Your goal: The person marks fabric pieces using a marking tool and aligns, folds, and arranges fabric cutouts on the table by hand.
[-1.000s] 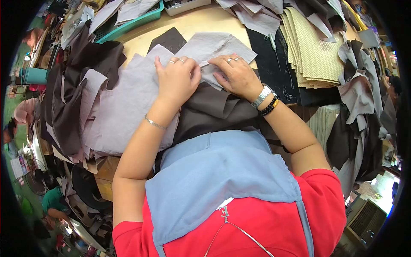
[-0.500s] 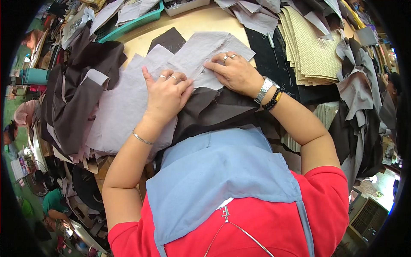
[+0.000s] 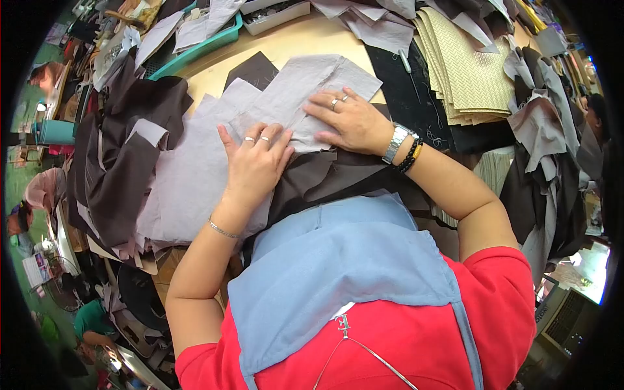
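Note:
My left hand presses down on pale lilac-grey fabric, its thumb apart from the fingers. My right hand lies flat with spread fingers on a pale fabric piece that has a seam or fold running across it. Neither hand grips anything. Dark brown fabric lies below both hands, close to my apron. The corner of another dark piece shows from behind the pale layers.
Crumpled dark fabric is heaped on the left. A teal basket and a white tray stand at the back. An awl-like tool rests near woven-textured yellow sheets. Cloth hangs at the right.
My right hand has opened from bent fingers to a flatter spread and turned slightly on the fabric. My left fingers have straightened a little. The whole view has shifted slightly.

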`<state>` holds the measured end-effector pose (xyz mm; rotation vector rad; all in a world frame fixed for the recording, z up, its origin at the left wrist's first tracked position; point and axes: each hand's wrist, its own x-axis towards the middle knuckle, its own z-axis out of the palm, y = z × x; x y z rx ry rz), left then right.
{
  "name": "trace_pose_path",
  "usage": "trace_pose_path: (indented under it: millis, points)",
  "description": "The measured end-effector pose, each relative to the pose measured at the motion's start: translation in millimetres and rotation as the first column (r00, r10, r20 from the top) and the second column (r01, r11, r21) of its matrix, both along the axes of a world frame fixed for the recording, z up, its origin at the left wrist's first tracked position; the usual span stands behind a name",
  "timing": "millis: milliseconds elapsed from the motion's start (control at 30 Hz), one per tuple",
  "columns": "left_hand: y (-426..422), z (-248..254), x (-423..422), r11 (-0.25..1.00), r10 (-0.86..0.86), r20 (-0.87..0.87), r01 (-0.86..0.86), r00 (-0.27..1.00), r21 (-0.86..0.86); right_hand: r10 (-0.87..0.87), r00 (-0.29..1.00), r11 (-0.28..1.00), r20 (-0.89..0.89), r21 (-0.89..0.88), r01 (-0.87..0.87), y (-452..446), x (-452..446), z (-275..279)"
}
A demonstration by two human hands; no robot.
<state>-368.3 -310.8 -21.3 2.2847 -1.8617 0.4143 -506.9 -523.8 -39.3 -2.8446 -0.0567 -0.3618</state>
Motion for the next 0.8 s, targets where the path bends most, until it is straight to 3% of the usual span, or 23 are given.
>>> trace_pose_path:
  millis: [167,200,333,433,533,733,800]
  points:
    - [0.8,-9.2,3.1,0.995,-0.093,0.107,0.097,0.990,-0.035,-0.141,0.989,0.990,0.047,-0.023,0.142,-29.1,-0.9,-6.6]
    - [1.0,-8.8,2.9,0.994,-0.102,0.117,0.106,0.988,-0.029,-0.185,0.982,0.982,-0.026,-0.055,0.183,-31.8,-1.0,0.5]
    - [0.9,-6.8,2.8,0.993,-0.115,0.151,0.119,0.982,-0.013,-0.268,0.963,0.954,-0.026,-0.145,0.262,-39.2,1.6,-1.8]
    - [2.8,-8.7,2.6,0.995,-0.092,0.109,0.094,0.990,-0.015,-0.333,0.943,0.937,-0.003,-0.114,0.331,-39.6,4.3,-6.1]
    - [5.2,-6.4,1.9,0.998,-0.062,0.035,0.063,0.997,-0.019,-0.460,0.886,0.873,-0.050,-0.206,0.442,-40.1,8.7,-0.8]
    - [4.2,-5.6,-0.2,1.000,-0.007,0.046,0.006,0.999,0.024,-0.455,0.888,0.868,0.064,-0.192,0.458,-33.2,10.8,-3.5]
    - [4.2,-10.8,0.5,1.000,0.008,0.011,-0.008,1.000,0.003,-0.210,0.977,0.964,0.038,-0.157,0.213,-12.8,6.7,8.1]
